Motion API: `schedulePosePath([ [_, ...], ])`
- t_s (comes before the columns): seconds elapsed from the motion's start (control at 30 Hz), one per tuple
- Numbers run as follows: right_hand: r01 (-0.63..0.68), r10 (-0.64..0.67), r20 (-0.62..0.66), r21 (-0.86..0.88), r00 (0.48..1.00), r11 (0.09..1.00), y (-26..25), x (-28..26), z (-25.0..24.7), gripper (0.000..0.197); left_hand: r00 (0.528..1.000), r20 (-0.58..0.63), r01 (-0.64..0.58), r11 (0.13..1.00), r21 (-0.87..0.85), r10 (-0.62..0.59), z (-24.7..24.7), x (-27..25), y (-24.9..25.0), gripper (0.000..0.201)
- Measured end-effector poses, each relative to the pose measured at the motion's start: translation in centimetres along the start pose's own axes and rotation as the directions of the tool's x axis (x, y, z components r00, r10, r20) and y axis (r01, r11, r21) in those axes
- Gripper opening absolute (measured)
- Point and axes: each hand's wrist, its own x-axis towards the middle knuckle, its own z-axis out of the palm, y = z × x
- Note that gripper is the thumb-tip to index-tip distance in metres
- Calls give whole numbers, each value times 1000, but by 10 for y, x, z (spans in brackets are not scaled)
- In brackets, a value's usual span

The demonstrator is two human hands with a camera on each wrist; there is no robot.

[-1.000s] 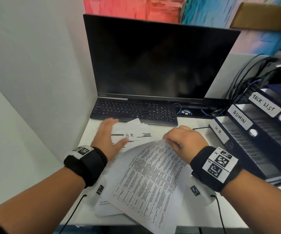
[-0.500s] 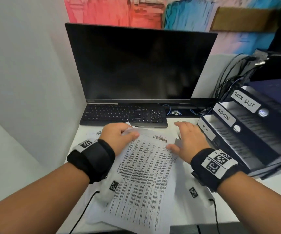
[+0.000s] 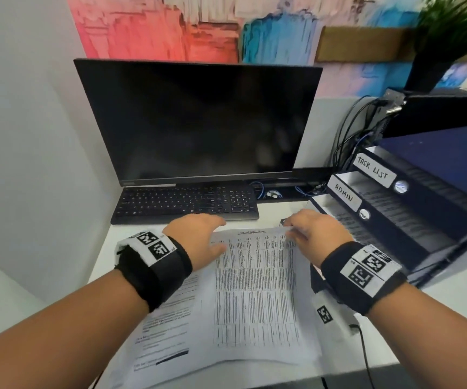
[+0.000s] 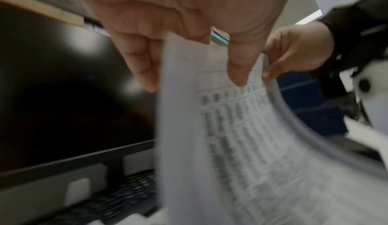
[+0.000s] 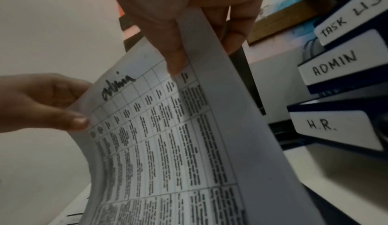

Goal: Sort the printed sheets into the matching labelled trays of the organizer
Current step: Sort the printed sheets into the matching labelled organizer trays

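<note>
Head view, centre of the frame: holding up a printed sheet (image 3: 254,282), a dense table with "admin" handwritten across its top margin, by its two upper corners. Pinching the upper left corner with the left hand (image 3: 198,237), thumb on the printed face and fingers behind the paper, as both wrist views are showing. Pinching the upper right corner with the right hand (image 3: 315,234) in the same way, thumb in front and fingers curled behind. Bowing the sheet between the two hands, with its lower edge hanging toward the bottom of the frame over other sheets (image 3: 168,327) lying spread on the white counter (image 3: 451,299).

Facing, at the right of the frame, a dark blue organizer (image 3: 428,228) of stepped trays, each carrying a white handwritten label: the TASK LIST label (image 3: 374,171) uppermost, the ADMIN label (image 3: 344,196) below it, and the H.R. label (image 5: 327,127) lowest, readable in the right wrist view just right of the sheet. Holding the sheet's right corner near the organizer's front, apart from it.

Sitting beyond the hands, toward the top of the frame: a black keyboard (image 3: 184,204) and behind it a dark monitor (image 3: 198,122). Trailing down between monitor and organizer, a bunch of cables (image 3: 347,141). Hanging above, a painted panel (image 3: 156,26) in red and blue, with a green plant (image 3: 456,23) in the upper right corner.
</note>
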Motion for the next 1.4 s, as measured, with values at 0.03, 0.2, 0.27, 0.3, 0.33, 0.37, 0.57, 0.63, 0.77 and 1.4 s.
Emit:
schedulePosePath([
  [0.03, 25, -24, -26, 20, 999, 1000, -3, -1, -4, 22, 1000, 4, -25, 1000, -6, 25, 0, 2, 6, 46],
  [0.2, 28, -24, -129, 31, 991, 999, -3, -9, -28, 23, 994, 5, -109, 991, 81, 109, -6, 19, 29, 20],
  [0.27, -59, 70, -215, 57, 974, 997, 20, -12, -47, 33, 995, -62, -77, 997, -31, 75, -10, 24, 25, 22],
  [0.3, -122, 133, -260, 61, 956, 991, 37, -13, -57, 40, 993, -116, -51, 993, -109, 38, -13, 26, 22, 23],
  [0.33, -204, 207, -292, 42, 934, 978, 56, -15, -69, 45, 985, -174, -26, 982, -189, -8, -18, 29, 20, 24],
  [0.37, -296, 280, -314, -3, 907, 955, 76, -17, -80, 47, 975, -214, 4, 962, -272, -64, -24, 31, 19, 25],
  [0.57, -623, 584, -224, -207, 780, 754, 173, -46, -126, 58, 933, -184, 86, 690, -718, -308, -43, 46, 52, 22],
  [0.63, -651, 633, -150, -208, 759, 730, 191, -52, -128, 56, 945, -136, 91, 637, -765, -298, -38, 50, 63, 22],
  [0.77, -650, 651, -72, -204, 755, 732, 205, -60, -128, 51, 956, 18, 180, 533, -827, -293, -20, 59, 73, 22],
  [1.4, -619, 623, -45, -199, 781, 760, 197, -68, -137, 50, 934, 311, 292, -125, -948, -173, -13, 77, 121, 37],
])
